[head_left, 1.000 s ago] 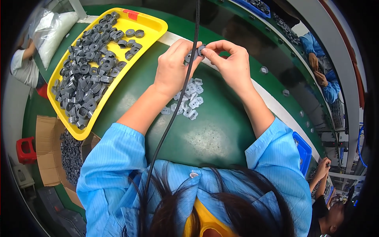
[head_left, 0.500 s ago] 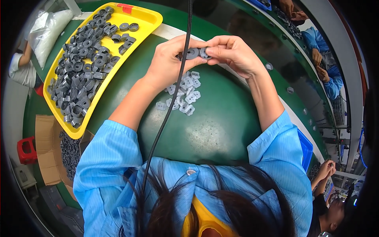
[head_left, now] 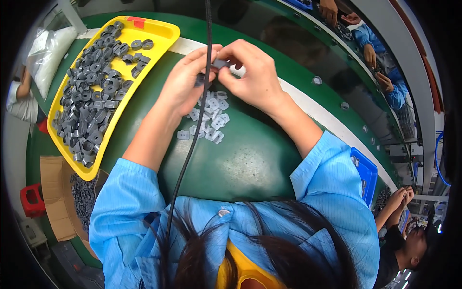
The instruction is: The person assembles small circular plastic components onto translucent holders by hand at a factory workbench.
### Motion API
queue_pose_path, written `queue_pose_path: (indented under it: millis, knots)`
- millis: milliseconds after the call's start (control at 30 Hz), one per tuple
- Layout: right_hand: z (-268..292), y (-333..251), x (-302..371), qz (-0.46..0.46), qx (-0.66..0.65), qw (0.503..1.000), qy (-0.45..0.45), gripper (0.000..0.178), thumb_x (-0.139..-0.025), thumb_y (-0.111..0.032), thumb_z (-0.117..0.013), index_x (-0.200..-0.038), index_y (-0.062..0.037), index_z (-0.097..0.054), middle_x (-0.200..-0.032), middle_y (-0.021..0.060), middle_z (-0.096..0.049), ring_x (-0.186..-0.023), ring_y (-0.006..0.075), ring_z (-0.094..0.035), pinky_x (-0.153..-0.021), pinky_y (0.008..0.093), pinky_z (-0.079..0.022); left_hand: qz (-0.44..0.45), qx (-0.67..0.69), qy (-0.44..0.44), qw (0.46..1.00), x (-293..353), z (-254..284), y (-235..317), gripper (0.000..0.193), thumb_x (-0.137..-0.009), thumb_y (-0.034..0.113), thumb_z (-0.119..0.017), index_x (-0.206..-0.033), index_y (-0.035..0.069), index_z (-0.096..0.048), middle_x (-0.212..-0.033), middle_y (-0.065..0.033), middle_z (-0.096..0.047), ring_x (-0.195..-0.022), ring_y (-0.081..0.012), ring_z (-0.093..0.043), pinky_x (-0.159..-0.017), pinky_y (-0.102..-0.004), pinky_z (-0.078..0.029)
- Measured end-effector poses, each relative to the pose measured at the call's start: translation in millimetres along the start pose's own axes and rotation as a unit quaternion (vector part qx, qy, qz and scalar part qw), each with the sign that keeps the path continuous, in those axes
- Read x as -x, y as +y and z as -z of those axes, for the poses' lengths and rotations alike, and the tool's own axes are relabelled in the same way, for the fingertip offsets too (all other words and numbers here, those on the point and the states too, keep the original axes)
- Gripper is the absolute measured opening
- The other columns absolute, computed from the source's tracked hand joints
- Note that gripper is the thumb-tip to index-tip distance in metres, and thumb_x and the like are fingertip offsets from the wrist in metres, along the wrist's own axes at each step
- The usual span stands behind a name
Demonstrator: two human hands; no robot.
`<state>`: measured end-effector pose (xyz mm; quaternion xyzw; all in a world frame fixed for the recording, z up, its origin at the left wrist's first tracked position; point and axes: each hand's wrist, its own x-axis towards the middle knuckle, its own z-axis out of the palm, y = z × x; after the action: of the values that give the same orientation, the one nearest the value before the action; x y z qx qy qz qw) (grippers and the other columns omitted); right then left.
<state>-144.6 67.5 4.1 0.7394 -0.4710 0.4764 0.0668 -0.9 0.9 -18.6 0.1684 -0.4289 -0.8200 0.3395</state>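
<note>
A green table (head_left: 231, 168) fills the middle of the frame, its top glossy, with a blurred patch of light reflected near the centre. A white strip (head_left: 308, 106) curves across it from the upper left down to the right. Beyond that, at the top, lies a dark, shiny surface (head_left: 284, 31). A thick grey beam (head_left: 419, 86) bends down the upper right, and a blue hose (head_left: 437, 159) hangs at the right edge. A small bright light (head_left: 439, 227) shines at lower right. A pale post (head_left: 72, 17) leans at upper left; a red stool (head_left: 31, 207) stands at lower left, above a dark grey case (head_left: 72, 262).
</note>
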Motion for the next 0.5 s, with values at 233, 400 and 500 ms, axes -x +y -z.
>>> queue_pose_path:
  millis: [233,400,500]
  knots:
    - [0,19,0,-0.270,-0.305,0.905,-0.119,0.016,-0.071,-0.003,-0.063,-0.084,-0.0029,-0.054,-0.076,0.0001,-0.058,-0.068,0.0086,-0.054,-0.065,0.0227,-0.045,0.058,-0.014,0.003,0.998,-2,17,-1,0.027,-0.085,0.018,-0.065,-0.104,0.001,-0.061,-0.081,0.0009,-0.058,-0.069,-0.0055,-0.049,-0.065,-0.0194,-0.040]
    - [15,91,6,-0.475,-0.287,0.830,-0.050,0.029,-0.069,-0.008,-0.072,-0.095,-0.0016,-0.060,-0.079,0.0043,-0.063,-0.068,0.0103,-0.056,-0.062,0.0222,-0.044,-0.011,-0.118,0.083,0.989,-10,16,7,0.032,-0.091,0.022,-0.057,-0.109,-0.004,-0.056,-0.096,-0.0078,-0.062,-0.079,-0.0089,-0.055,-0.059,-0.0178,-0.040]
    - [25,121,16,-0.490,-0.163,0.854,-0.060,0.033,-0.069,-0.013,-0.072,-0.098,-0.0009,-0.061,-0.080,0.0053,-0.064,-0.073,0.0147,-0.059,-0.066,0.0267,-0.047,0.001,-0.135,0.127,0.983,-9,23,15,0.036,-0.095,0.020,-0.049,-0.120,-0.006,-0.050,-0.114,-0.0148,-0.061,-0.100,-0.0188,-0.060,-0.068,-0.0199,-0.045]
